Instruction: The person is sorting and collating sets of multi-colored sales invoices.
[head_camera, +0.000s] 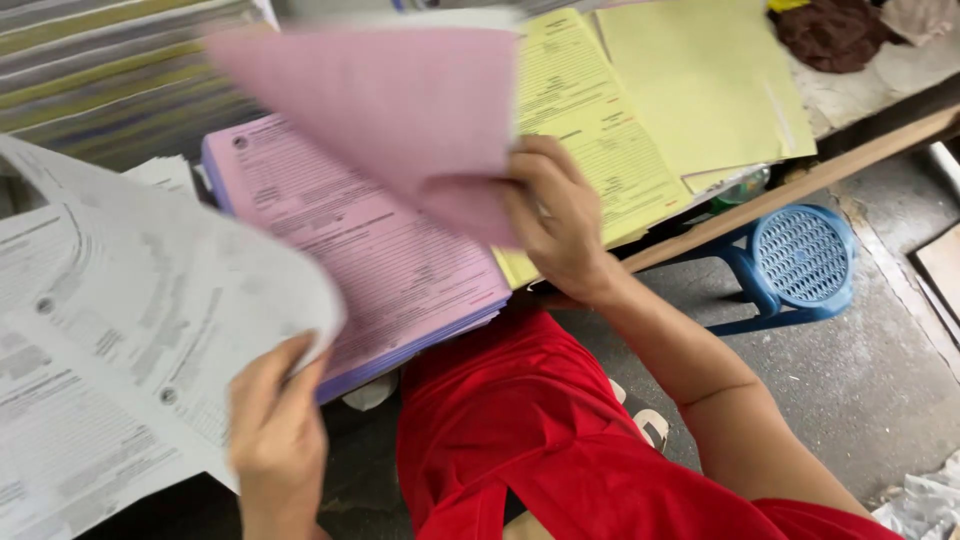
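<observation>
My right hand (557, 222) pinches the lower corner of a pink printed sheet (390, 105), lifted and blurred above the pink stack of forms (370, 250) in the middle of the table. My left hand (277, 425) grips the edge of a white printed sheet (170, 290), raised over the white stack (60, 440) at the left. A yellow stack of forms (600, 150) lies to the right of the pink one, just behind my right hand.
Plain yellow sheets (700, 80) lie at the back right, with dark cloth (830, 30) behind them. Bundled paper stacks (110, 70) rise at the back left. A blue plastic stool (795, 265) stands under the wooden table edge (850, 160). My red trousers (540, 440) fill the foreground.
</observation>
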